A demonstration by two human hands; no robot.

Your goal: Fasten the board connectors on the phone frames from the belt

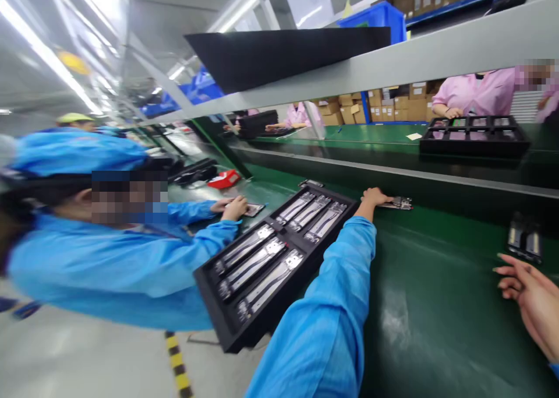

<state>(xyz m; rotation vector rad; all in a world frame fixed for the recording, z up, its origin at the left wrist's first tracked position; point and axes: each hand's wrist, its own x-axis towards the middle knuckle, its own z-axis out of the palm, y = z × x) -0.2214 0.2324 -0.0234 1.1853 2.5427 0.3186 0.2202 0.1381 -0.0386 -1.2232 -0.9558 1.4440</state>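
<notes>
My left hand (373,199) reaches forward in a blue sleeve, fingers closed on a small flat metal part (397,203) lying on the green belt (428,305). My right hand (530,296) hovers at the right edge, fingers loosely curled and apart, holding nothing, just below a small black part (525,238). Under my left arm sits a black tray (271,258) with several long silvery parts in its slots.
A co-worker in blue (109,252) sits at my left, hands on a part. A second black tray (475,136) lies on the far belt. People in pink work opposite. A red object (223,179) lies further along; a shelf (393,66) runs overhead.
</notes>
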